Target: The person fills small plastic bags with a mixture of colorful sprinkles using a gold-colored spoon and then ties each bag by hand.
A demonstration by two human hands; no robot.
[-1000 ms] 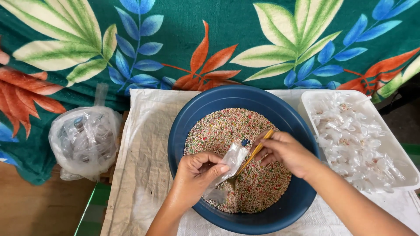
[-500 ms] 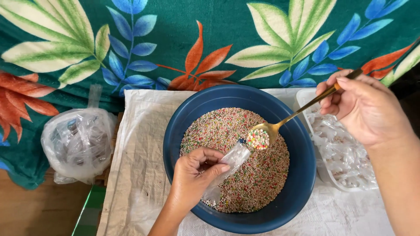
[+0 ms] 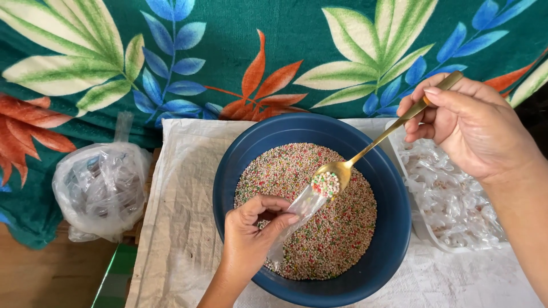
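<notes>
A dark blue bowl (image 3: 394, 228) holds a bed of tiny multicoloured beads (image 3: 337, 234). Over the bowl, my left hand (image 3: 251, 239) pinches a small clear plastic bag (image 3: 299, 212), its mouth tilted up toward the right. My right hand (image 3: 474, 125) grips the end of a long gold spoon (image 3: 365, 154). The spoon's bowl carries a heap of beads and rests right at the bag's mouth.
A white tray (image 3: 419, 231) of small clear packets sits right of the bowl. A knotted clear plastic bag (image 3: 100, 188) lies at the left. Bowl and tray stand on a white woven sack (image 3: 182, 228) over a green leaf-patterned cloth (image 3: 228, 57).
My right hand lifted the spoon out of the beads, loaded, and has brought its bowl down to the mouth of the small bag. My left hand stayed holding the bag.
</notes>
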